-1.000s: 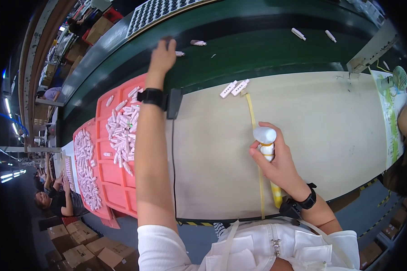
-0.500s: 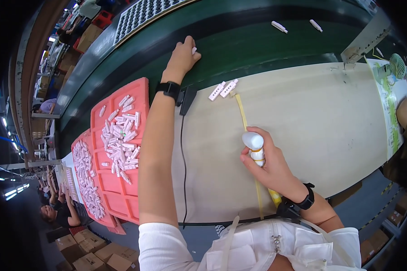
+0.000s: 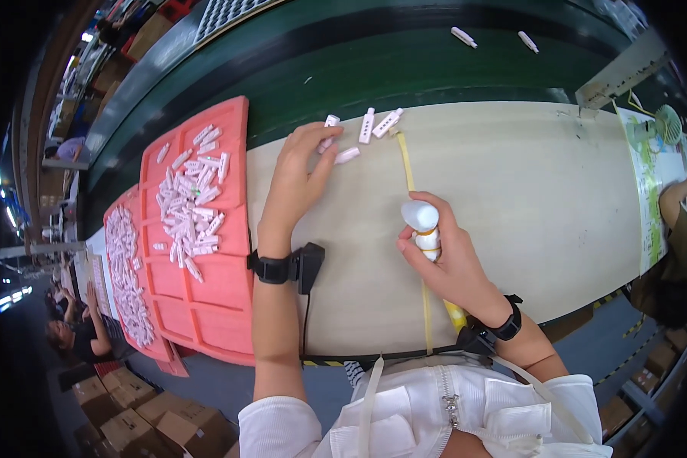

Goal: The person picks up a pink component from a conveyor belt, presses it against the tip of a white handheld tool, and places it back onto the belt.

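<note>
My left hand (image 3: 301, 174) is over the far left part of the table, its fingers closed round a small pale pink stick-shaped piece (image 3: 331, 121) that shows past the fingertips. Beside the thumb lies a similar pink piece (image 3: 347, 155). Two more, a pink piece standing lengthwise (image 3: 367, 127) and a slanted pink piece (image 3: 388, 123), rest just to the right, near the far edge. My right hand (image 3: 454, 256) grips a small white bottle (image 3: 427, 238) with a rounded, pale top and a yellowish ring, held above the table's middle.
Coral-red trays (image 3: 237, 267) heaped with pink pieces stand at the left. Beyond the table runs a dark green belt (image 3: 404, 69) carrying two pink pieces (image 3: 463, 37). A yellow tape strip (image 3: 404, 164) crosses the tabletop. A metal post (image 3: 622, 70) and a small green fan (image 3: 668, 124) stand far right.
My left hand has come back from the green belt to the table with a pink piece. One more pink piece lies by the pair there. My right hand still holds the bottle.
</note>
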`<action>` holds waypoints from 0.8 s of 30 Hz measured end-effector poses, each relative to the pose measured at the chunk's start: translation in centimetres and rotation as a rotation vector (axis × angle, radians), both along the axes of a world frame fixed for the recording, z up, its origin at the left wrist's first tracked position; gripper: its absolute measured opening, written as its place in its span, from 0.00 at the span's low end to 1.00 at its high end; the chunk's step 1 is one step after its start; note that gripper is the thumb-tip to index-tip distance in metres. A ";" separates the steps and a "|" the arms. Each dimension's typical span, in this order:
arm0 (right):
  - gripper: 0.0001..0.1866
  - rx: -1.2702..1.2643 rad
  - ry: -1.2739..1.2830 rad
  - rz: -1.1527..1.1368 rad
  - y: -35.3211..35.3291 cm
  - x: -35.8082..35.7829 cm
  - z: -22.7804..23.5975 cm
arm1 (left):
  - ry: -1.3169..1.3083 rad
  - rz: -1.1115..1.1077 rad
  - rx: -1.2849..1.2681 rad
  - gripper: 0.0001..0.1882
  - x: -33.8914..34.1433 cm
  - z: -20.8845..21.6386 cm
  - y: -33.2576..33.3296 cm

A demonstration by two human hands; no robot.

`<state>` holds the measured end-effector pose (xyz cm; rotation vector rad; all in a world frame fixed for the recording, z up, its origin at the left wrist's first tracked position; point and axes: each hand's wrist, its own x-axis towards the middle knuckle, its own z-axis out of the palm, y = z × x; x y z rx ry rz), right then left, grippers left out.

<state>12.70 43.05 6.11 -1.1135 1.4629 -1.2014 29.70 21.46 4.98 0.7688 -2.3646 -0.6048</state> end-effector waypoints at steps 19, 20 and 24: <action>0.24 0.138 0.088 0.041 -0.2 0.7 0.6 | 0.330 0.165 0.322 0.12 -0.9 -3.8 12.8; 0.24 0.143 0.092 0.051 -0.2 0.8 0.6 | 0.309 0.170 0.232 0.12 -0.8 -4.1 12.7; 0.24 0.178 0.144 0.086 -0.3 0.9 0.4 | 0.245 0.197 0.128 0.11 -0.3 -4.3 12.8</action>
